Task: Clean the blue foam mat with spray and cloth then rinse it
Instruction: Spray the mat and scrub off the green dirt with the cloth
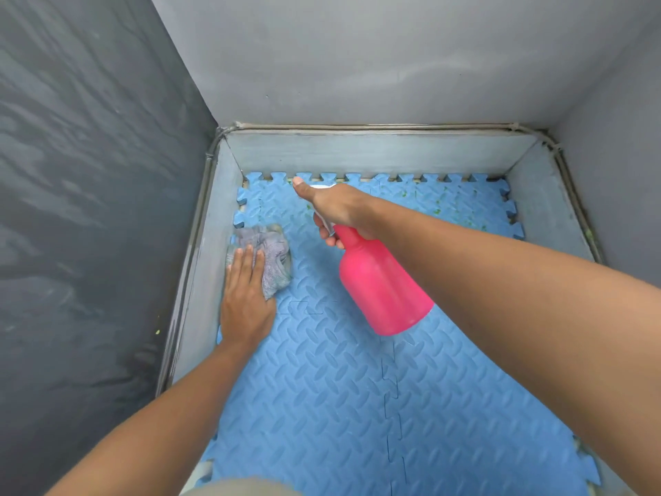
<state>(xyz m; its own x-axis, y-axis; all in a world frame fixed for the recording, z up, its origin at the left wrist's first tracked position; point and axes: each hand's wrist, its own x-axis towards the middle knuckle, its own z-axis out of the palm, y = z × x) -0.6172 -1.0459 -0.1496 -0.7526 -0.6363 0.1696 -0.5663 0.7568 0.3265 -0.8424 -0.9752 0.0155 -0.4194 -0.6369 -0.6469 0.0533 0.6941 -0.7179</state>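
The blue foam mat [322,388], made of interlocking tiles with a diamond-plate pattern, covers the floor of a grey walled basin. Green specks stain its far strip [440,202]. My left hand [246,302] lies flat with spread fingers on a crumpled grey cloth [272,255] at the mat's far left. My right hand [336,209] grips the neck and trigger of a pink spray bottle [382,281], held above the mat with its white nozzle aimed at the far edge.
Low grey basin walls [375,152] ring the mat on the left, far and right sides. Dark grey room walls [89,173] rise on the left and behind. A pale object [204,474] shows at the bottom edge.
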